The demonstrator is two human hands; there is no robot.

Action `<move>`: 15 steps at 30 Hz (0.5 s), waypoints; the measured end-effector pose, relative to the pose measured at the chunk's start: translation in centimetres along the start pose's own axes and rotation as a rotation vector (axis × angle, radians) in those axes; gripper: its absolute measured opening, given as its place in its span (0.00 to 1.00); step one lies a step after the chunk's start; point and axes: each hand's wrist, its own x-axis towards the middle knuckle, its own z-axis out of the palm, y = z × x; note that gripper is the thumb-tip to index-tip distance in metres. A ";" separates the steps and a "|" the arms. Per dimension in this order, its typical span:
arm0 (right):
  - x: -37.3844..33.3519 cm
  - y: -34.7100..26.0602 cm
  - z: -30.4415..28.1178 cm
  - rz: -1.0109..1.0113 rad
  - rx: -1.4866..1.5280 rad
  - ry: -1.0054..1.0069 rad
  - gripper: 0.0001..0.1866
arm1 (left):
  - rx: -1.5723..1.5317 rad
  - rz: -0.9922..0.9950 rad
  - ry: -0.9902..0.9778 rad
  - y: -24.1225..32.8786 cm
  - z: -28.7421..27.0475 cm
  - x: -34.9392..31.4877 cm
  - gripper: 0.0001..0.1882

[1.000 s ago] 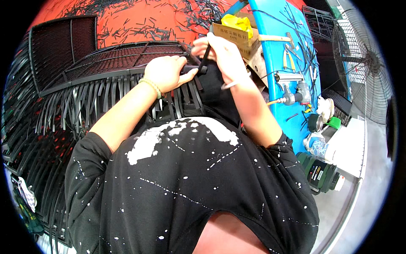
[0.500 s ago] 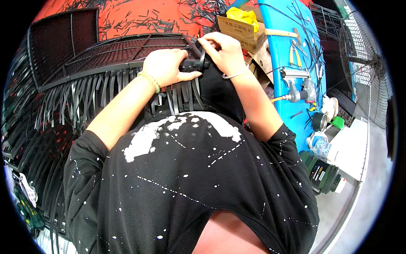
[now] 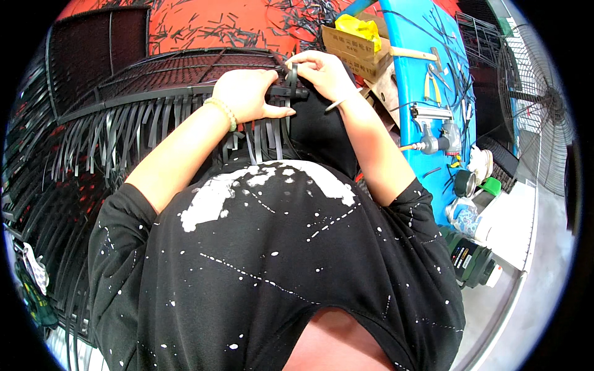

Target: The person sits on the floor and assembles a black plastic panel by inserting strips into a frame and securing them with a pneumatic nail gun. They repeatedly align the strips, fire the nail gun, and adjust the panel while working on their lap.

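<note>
A black frame bar (image 3: 198, 91) runs across in front of me, edged with a fringe of hanging dark flat strips (image 3: 124, 127). My left hand (image 3: 244, 96) straddles this bar near its right end, fingers over the far side and thumb stretched along the near side. At that end a black strip (image 3: 294, 80) bends up around the bar. My right hand (image 3: 322, 74) pinches its upper part between thumb and fingers. Black cloth lies just below the bar's end. The left fingertips are partly hidden behind the bar.
Behind the frame, strip offcuts (image 3: 210, 31) litter a red surface. On the right, a blue table (image 3: 421, 173) carries a hammer (image 3: 414, 54), pliers (image 3: 432, 86) and an air nailer (image 3: 442, 143). A cardboard box (image 3: 359, 52) with a yellow bag stands beside it; a fan (image 3: 538, 99) is farther right.
My right hand has turned slightly at the wrist, and the pinched strip now stands more upright at the bar's end. My left hand keeps its place on the bar.
</note>
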 end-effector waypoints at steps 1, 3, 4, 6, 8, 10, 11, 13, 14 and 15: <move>0.2 0.2 -0.1 0.061 0.077 -0.042 0.10 | 0.005 -0.001 -0.001 0.0 -0.1 -0.1 0.40; 0.6 0.5 0.3 0.103 0.060 -0.049 0.10 | 0.014 -0.001 -0.005 0.1 -0.2 -0.1 0.40; 0.7 0.2 0.4 0.125 0.042 -0.067 0.10 | 0.014 0.001 -0.006 0.1 -0.2 -0.1 0.40; 1.4 0.8 0.1 0.172 0.087 -0.114 0.09 | 0.005 0.020 0.035 0.0 0.1 -0.2 0.40; 2.2 1.3 -0.3 0.207 0.066 -0.169 0.09 | 0.001 0.017 0.013 0.2 -0.2 -0.1 0.39; 2.4 0.6 -0.4 0.201 -0.122 -0.197 0.08 | 0.001 0.029 0.030 0.1 -0.2 -0.1 0.38; 2.4 0.6 -0.1 0.158 -0.219 -0.209 0.09 | 0.003 0.043 0.057 -0.2 0.3 -0.1 0.38; 2.1 -0.4 0.1 0.052 -0.387 -0.268 0.11 | 0.006 0.052 0.070 -0.3 0.4 -0.1 0.37; 2.1 0.0 0.0 0.055 -0.385 -0.301 0.11 | 0.007 0.047 0.057 -0.1 0.1 -0.2 0.37; 2.1 0.0 -0.4 0.024 -0.356 -0.359 0.11 | 0.008 0.042 0.045 0.1 0.0 -0.2 0.36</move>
